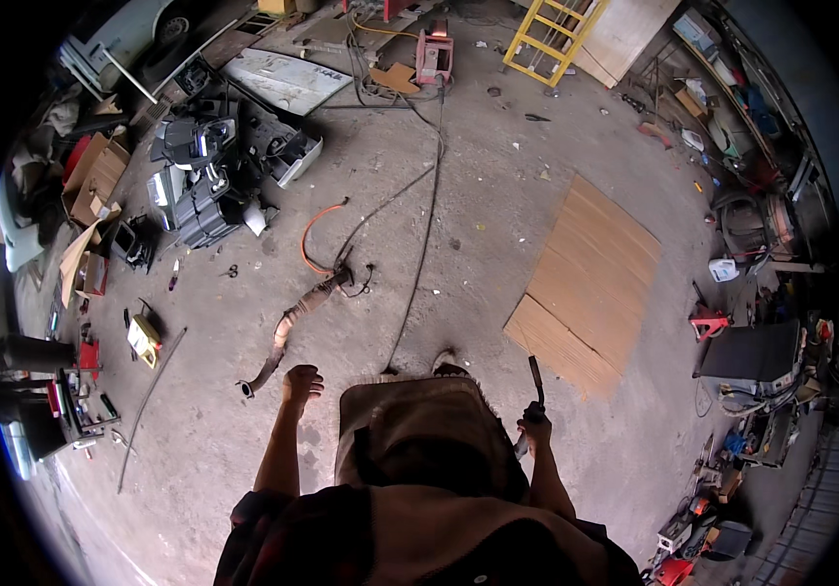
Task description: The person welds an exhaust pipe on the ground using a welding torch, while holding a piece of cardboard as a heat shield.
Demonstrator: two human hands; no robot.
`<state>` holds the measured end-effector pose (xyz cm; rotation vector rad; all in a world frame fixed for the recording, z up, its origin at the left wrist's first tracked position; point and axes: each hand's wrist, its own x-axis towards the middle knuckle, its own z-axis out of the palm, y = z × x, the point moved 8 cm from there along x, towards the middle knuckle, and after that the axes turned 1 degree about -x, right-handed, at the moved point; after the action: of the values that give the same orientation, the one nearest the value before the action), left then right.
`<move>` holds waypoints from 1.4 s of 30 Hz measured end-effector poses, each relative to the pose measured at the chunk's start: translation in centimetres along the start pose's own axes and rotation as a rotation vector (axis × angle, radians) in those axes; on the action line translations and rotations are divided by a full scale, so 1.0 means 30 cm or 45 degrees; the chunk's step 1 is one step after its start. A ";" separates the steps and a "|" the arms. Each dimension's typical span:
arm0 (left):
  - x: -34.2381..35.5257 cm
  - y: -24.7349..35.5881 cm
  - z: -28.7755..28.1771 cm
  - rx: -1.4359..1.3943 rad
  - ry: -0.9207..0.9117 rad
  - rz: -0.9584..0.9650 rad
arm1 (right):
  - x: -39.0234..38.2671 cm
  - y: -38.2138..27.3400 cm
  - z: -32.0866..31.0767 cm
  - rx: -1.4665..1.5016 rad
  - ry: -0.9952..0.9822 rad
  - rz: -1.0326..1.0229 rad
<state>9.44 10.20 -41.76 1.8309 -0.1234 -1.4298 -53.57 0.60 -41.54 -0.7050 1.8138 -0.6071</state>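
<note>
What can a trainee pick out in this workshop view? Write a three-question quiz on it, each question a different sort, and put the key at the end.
1. Short answer: Which of the person's hands grips the dark long-handled tool?

2. True or false: The cardboard sheet lies to the right of the exhaust pipe.

3. Multiple choice: Which of these is nearest to the left hand?
A. the yellow stepladder
B. the exhaust pipe
C. the cardboard sheet

Key:
1. The right hand.
2. True.
3. B.
</note>
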 end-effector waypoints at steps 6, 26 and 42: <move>0.092 0.144 0.065 -0.077 0.155 -0.007 | 0.314 -0.170 0.208 0.083 -0.199 0.064; 0.644 0.542 0.539 0.429 0.065 -0.369 | 1.240 -0.949 0.540 -0.128 -0.405 0.060; 3.171 2.227 0.945 0.218 -0.237 -0.089 | 1.737 -1.260 0.970 -0.190 0.202 0.602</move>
<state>44.50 -99.23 -75.09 1.8503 -0.2856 -1.6821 -33.73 -65.09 -58.30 -0.3072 2.0966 -0.2184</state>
